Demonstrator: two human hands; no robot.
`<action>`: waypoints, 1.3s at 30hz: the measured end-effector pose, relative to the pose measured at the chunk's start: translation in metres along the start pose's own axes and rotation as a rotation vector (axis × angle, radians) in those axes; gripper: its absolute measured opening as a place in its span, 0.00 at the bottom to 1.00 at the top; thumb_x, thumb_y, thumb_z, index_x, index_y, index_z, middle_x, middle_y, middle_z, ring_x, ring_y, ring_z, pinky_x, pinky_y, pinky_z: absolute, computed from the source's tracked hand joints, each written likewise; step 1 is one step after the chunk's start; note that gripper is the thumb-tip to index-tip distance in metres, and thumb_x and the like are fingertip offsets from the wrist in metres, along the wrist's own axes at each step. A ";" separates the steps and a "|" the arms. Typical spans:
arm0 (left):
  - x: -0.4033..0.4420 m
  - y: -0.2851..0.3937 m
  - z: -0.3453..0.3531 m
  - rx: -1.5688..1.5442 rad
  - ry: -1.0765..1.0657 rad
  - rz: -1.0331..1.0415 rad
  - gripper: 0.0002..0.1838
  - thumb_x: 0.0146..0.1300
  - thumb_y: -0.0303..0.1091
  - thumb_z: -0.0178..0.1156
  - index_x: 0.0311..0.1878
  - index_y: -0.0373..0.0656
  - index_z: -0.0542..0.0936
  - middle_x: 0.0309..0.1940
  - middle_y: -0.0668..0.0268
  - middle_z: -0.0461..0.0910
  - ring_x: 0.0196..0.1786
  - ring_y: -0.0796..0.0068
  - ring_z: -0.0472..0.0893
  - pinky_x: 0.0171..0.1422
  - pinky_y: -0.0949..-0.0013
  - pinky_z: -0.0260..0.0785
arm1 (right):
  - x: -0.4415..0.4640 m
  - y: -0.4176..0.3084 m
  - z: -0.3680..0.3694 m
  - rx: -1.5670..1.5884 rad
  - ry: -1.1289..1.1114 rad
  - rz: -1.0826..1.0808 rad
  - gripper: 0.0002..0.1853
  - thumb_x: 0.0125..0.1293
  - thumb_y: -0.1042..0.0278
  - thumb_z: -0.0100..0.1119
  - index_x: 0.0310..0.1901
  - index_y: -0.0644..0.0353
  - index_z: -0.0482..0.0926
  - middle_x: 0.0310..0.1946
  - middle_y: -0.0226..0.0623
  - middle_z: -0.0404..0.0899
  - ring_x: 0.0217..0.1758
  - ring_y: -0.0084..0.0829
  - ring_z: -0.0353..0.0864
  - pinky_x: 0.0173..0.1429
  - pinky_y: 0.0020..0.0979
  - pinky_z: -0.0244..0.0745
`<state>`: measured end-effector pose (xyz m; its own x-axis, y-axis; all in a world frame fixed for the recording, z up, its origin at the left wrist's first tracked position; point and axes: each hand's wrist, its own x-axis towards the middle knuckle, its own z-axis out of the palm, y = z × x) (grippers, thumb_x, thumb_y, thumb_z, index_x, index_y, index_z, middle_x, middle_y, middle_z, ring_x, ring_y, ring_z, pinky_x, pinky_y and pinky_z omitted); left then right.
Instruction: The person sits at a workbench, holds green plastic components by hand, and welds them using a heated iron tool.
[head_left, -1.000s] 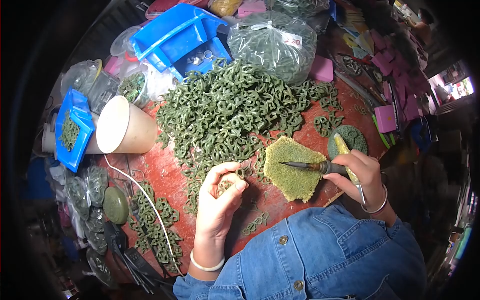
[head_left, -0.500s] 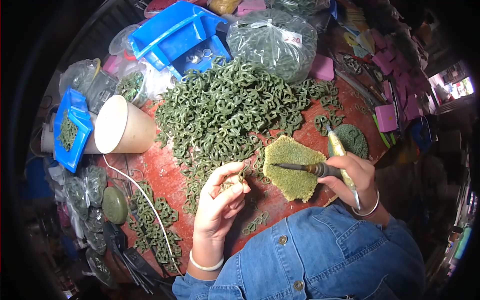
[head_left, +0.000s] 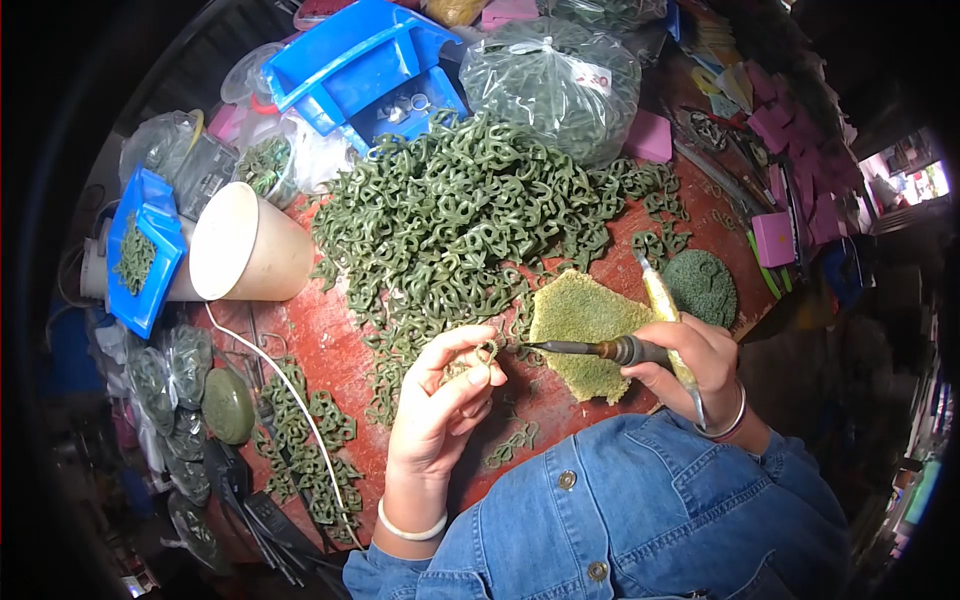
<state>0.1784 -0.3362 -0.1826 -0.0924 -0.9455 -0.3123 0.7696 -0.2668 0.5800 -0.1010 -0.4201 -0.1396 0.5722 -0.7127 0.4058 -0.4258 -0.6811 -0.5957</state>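
Observation:
My left hand (head_left: 445, 400) pinches a small green ring-like piece (head_left: 487, 351) between thumb and fingertips, with something pale partly hidden in the palm. My right hand (head_left: 690, 365) grips a dark pointed tool (head_left: 630, 350) and also a yellowish pen-like tool (head_left: 660, 295) that slants across it. The dark tool's tip is just right of the green piece; whether they touch is unclear. Under the tool lies a yellow-green rough pad (head_left: 580, 310). A large pile of green looped pieces (head_left: 460, 200) lies beyond my hands.
Blue bins (head_left: 360, 65) and a clear bag of green pieces (head_left: 550, 90) stand at the back. A white cup (head_left: 250, 245) is at left, near a white cord (head_left: 290, 385). A round dark green pad (head_left: 702, 285) sits at right, near pink blocks (head_left: 773, 240).
My right hand has moved left, bringing the dark tool's tip off the pad and close to the green piece. The yellowish tool has swung more upright. My left hand keeps its pinch.

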 end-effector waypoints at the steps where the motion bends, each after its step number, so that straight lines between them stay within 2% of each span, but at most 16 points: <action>1: 0.000 0.000 0.000 0.002 0.003 0.000 0.22 0.70 0.22 0.63 0.67 0.37 0.75 0.40 0.62 0.86 0.23 0.91 0.66 0.23 0.85 0.54 | 0.000 0.000 -0.002 -0.028 0.004 0.007 0.18 0.55 0.68 0.81 0.44 0.62 0.83 0.28 0.37 0.81 0.26 0.34 0.83 0.30 0.33 0.76; 3: -0.001 0.001 0.001 0.003 0.007 0.001 0.22 0.70 0.22 0.63 0.67 0.37 0.75 0.40 0.62 0.86 0.23 0.91 0.66 0.23 0.85 0.54 | -0.002 0.003 -0.006 -0.049 0.020 0.009 0.18 0.55 0.67 0.81 0.43 0.62 0.84 0.28 0.37 0.80 0.26 0.35 0.82 0.29 0.33 0.75; 7: -0.001 -0.001 0.001 0.004 0.002 0.003 0.22 0.70 0.21 0.63 0.66 0.37 0.75 0.40 0.62 0.86 0.23 0.91 0.67 0.24 0.85 0.55 | -0.001 0.003 -0.014 -0.272 -0.094 -0.001 0.18 0.52 0.67 0.82 0.42 0.61 0.83 0.28 0.36 0.77 0.25 0.38 0.81 0.29 0.35 0.75; 12: -0.001 -0.001 0.001 0.014 -0.003 0.008 0.23 0.69 0.20 0.64 0.67 0.36 0.75 0.39 0.62 0.85 0.24 0.91 0.68 0.24 0.85 0.55 | 0.002 -0.001 -0.009 -0.102 -0.008 0.014 0.18 0.53 0.68 0.82 0.43 0.61 0.83 0.29 0.37 0.79 0.26 0.36 0.82 0.29 0.34 0.75; 19: -0.002 0.001 0.002 0.029 0.017 -0.005 0.24 0.68 0.19 0.64 0.67 0.36 0.75 0.39 0.64 0.84 0.24 0.92 0.68 0.24 0.86 0.56 | -0.002 -0.001 0.007 0.012 -0.003 -0.037 0.20 0.54 0.69 0.82 0.45 0.63 0.82 0.29 0.38 0.80 0.26 0.35 0.83 0.30 0.33 0.77; 33: -0.002 0.001 0.004 0.032 0.035 -0.016 0.24 0.67 0.19 0.65 0.66 0.36 0.75 0.35 0.70 0.80 0.24 0.93 0.67 0.25 0.85 0.54 | -0.002 0.001 0.012 0.015 -0.010 -0.057 0.19 0.55 0.69 0.81 0.46 0.63 0.82 0.30 0.39 0.81 0.28 0.37 0.84 0.31 0.33 0.78; 39: -0.002 0.001 0.009 0.085 0.058 0.005 0.24 0.65 0.19 0.67 0.64 0.38 0.77 0.34 0.72 0.79 0.26 0.91 0.69 0.27 0.84 0.56 | -0.001 0.001 0.013 0.029 -0.023 -0.042 0.19 0.55 0.69 0.81 0.46 0.63 0.82 0.29 0.40 0.80 0.28 0.37 0.84 0.30 0.34 0.78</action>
<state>0.1735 -0.3358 -0.1748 -0.0498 -0.9352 -0.3507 0.7136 -0.2789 0.6426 -0.0930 -0.4179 -0.1490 0.6055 -0.6789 0.4153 -0.3802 -0.7052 -0.5985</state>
